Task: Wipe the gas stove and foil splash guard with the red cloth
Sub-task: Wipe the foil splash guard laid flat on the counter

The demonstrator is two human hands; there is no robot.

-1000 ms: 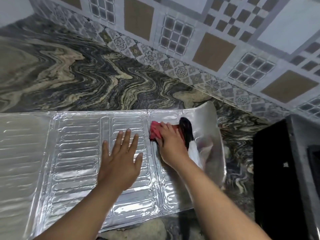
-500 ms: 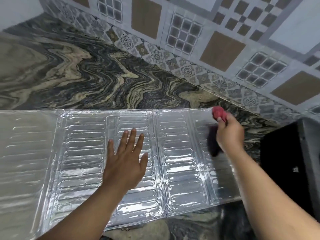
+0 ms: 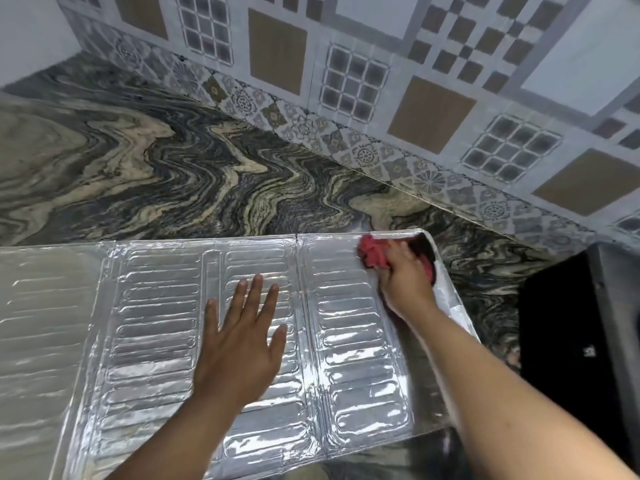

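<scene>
1. We have the red cloth bunched at the far right corner of the foil splash guard, which lies flat on the marbled surface.
2. We judge the wiping of the guard under way: only this corner is being rubbed; how much of the left panels is done we cannot tell.
3. No gas stove is clearly in view, so that part appears left to do.
4. Our right hand has its fingers curled round the cloth, gripping it against the foil.
5. Our left hand lies flat on the middle panel, fingers straight and spread, holding nothing, pressing the guard down.
6. A dark object sits at the right.
</scene>
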